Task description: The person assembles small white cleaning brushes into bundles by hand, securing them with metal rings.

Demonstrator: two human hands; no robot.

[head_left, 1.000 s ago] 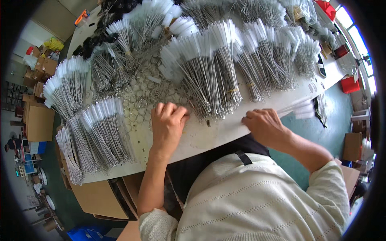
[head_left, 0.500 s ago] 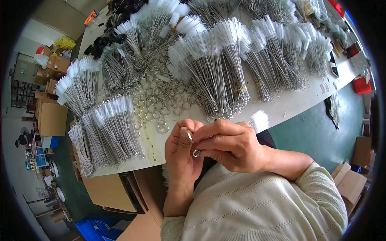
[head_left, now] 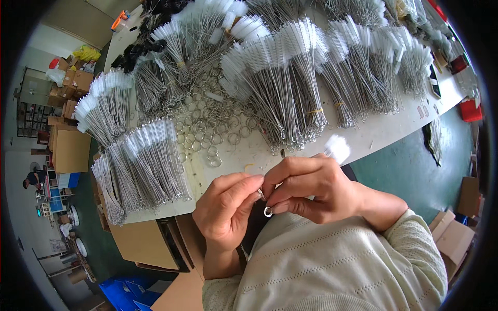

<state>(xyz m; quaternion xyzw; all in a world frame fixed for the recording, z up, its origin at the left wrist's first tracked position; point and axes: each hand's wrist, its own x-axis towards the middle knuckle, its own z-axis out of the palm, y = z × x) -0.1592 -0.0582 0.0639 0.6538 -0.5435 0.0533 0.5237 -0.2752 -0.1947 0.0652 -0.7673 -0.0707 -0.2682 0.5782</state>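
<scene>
Both of my hands meet in front of my body, just off the table's near edge. My right hand (head_left: 314,192) is closed round the wire handle of a small brush. Its white bristle head (head_left: 338,149) sticks out beyond the knuckles, and the small wire loop (head_left: 268,211) at its other end hangs below my thumb. Fingertips of my left hand (head_left: 223,210) pinch a metal ring (head_left: 261,194), mostly hidden, right beside the right fingertips. Whether ring and loop are joined cannot be made out.
Loose metal split rings (head_left: 212,124) lie spread on the white table (head_left: 358,150). Several bundles of wire-handled brushes (head_left: 290,88) stand behind them, with more brushes (head_left: 148,166) at the left. An open cardboard box (head_left: 140,243) sits below the left table edge.
My left hand has turned over and shifted left, its fingertips now pinching toward the right hand. The right hand and the brush have moved slightly right and down.
</scene>
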